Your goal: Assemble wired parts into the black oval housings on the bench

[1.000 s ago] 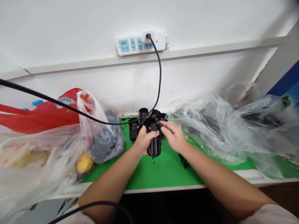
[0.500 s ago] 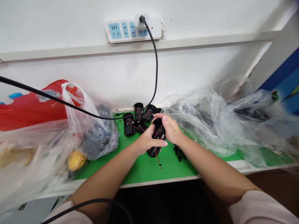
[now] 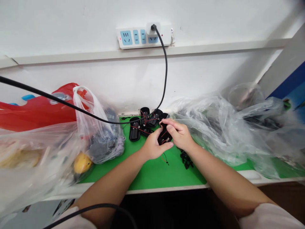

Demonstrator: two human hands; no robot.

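Between my hands is a black plastic housing (image 3: 165, 137) with thin red and black wires, their loose ends hanging below it. My left hand (image 3: 154, 145) is wrapped round its left side, thumb across the near end. At the far end, the fingers of my right hand (image 3: 178, 133) are pinched together; whatever small part they hold is too hidden to name. Several similar black housings (image 3: 134, 129) with red wires lie just beyond on the green tabletop (image 3: 152, 178). A small heap of black plastic parts (image 3: 186, 159) lies beside my right wrist.
A black cable (image 3: 166, 70) runs from the power strip (image 3: 145, 37) on the wall and crosses above the housings. Clear plastic bags (image 3: 214, 124) crowd the right side. At left are a filled bag (image 3: 102, 136), a red bag (image 3: 47, 111) and a yellow round object (image 3: 82, 163).
The view has shifted slightly, so everything sits a little lower and further right. My right fingers have drawn into a pinch at the housing's far end. The housing is more covered by my left hand.
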